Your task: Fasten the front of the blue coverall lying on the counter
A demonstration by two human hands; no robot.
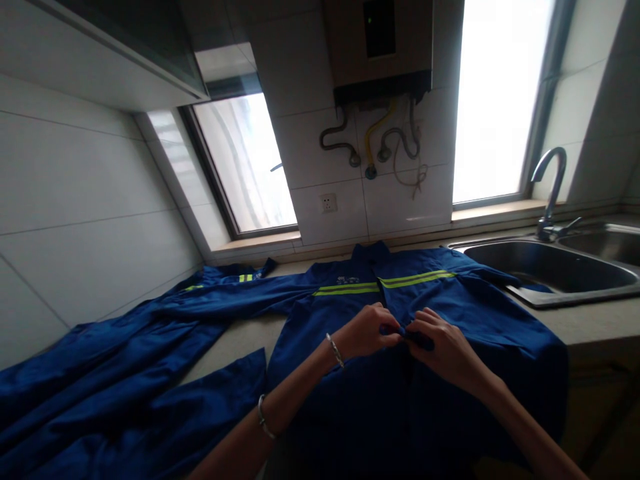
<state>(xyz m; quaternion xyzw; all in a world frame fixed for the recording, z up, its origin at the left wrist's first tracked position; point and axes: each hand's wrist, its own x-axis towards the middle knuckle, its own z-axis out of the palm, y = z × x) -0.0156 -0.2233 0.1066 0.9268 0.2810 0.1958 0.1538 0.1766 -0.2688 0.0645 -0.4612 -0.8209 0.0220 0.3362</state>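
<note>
A blue work jacket [325, 320] with yellow-green stripes across the chest lies spread on the counter, its collar toward the wall and its lower part hanging toward me. At the middle of its front opening, my left hand [373, 331] pinches one edge of the cloth. My right hand [440, 343] pinches the other edge, fingertips almost meeting the left ones. Whether a button or other fastener sits between the fingers is too small and dark to tell. One sleeve reaches left across the counter; the other lies by the sink.
More blue clothing [115, 353] with a yellow-green stripe covers the counter [227, 347] on the left. At the right are a steel double sink [540, 300] and a curved faucet [550, 180]. A water heater [380, 47] with pipes hangs on the tiled wall between two windows.
</note>
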